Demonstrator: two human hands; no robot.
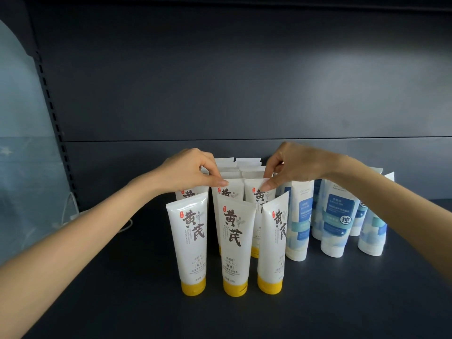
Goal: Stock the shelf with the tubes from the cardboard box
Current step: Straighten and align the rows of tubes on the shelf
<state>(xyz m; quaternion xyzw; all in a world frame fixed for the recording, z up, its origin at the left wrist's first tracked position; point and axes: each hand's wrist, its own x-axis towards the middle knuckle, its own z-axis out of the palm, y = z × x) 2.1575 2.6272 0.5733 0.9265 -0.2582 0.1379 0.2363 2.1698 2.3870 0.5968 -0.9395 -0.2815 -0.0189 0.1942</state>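
Several white tubes with yellow caps stand cap-down in rows on the dark shelf. My left hand pinches the top edge of a second-row tube. My right hand pinches the top edge of the neighbouring second-row tube. Three front tubes stand free; the right one leans to the right. More white tubes stand behind, mostly hidden by my hands. The cardboard box is out of view.
Several white-and-blue tubes stand cap-down right of the yellow-capped group, some tilted. The shelf's dark back panel rises behind. A slotted upright and a white cable are at the left.
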